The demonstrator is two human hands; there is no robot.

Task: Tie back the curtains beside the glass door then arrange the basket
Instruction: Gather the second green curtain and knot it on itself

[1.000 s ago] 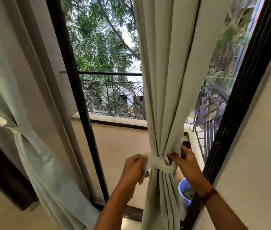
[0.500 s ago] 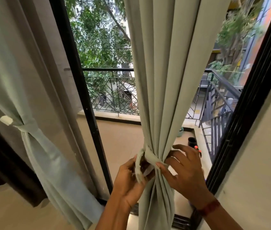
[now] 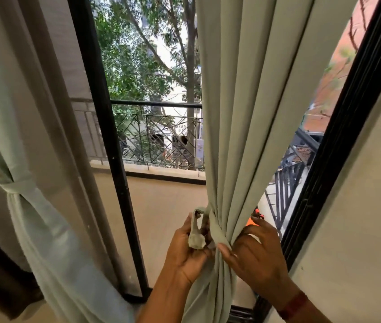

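A pale green curtain (image 3: pixel 243 113) hangs in front of the glass door, gathered at waist height by a matching fabric tieback (image 3: pixel 215 231). My left hand (image 3: pixel 184 250) holds the tieback's looped free end at the curtain's left side. My right hand (image 3: pixel 254 252) grips the gathered folds and the band from the right, thumb pressing on the band. A second pale green curtain (image 3: pixel 26 206) at the left is bound by its own tieback (image 3: pixel 14 185). No basket is in view.
The black door frame post (image 3: pixel 107 136) stands between the two curtains, another black frame (image 3: pixel 338 141) runs up the right beside a cream wall (image 3: pixel 371 206). Beyond the glass are a balcony floor, a metal railing (image 3: pixel 156 141) and trees. Something orange (image 3: pixel 252 221) shows behind my right hand.
The view has moved closer and higher. The band, wrapped flat around the curtain a second ago, now has a loose looped end held up in my left hand; my right hand shifted onto the folds.
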